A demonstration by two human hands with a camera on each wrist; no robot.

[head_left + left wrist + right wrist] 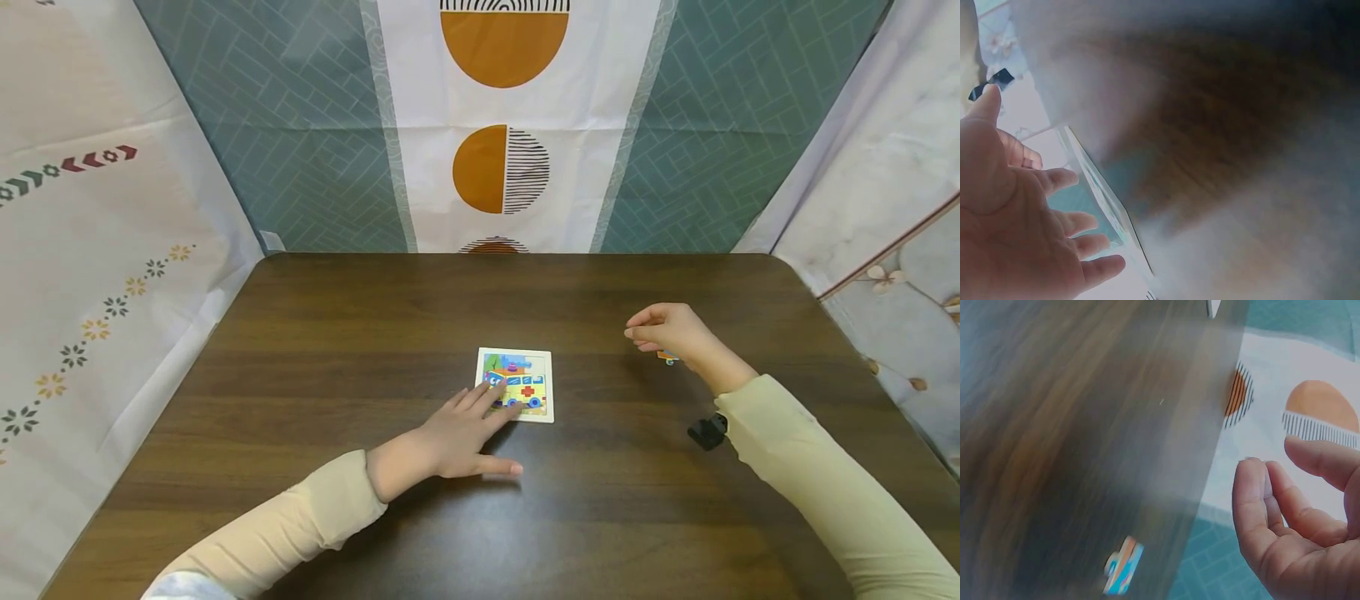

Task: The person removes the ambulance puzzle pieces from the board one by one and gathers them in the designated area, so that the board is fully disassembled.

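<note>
Puzzle pic [522, 382] w/ red cross [527, 391]

Square puzzle [531, 380]: pale frame, yellow vehicle printed with a red cross, blue windows and blue wheels, green tree at upper left. The puzzle lies flat near the middle of the brown tabletop [360, 317]; the fingers of the left hand [468, 433] cover its lower-left part. Loose puzzle piece [1124, 565] — orange and blue, with a rounded tab — lies on the tabletop, well apart to the puzzle's right, partly hidden by the right hand [671, 332] in the head view.
</note>
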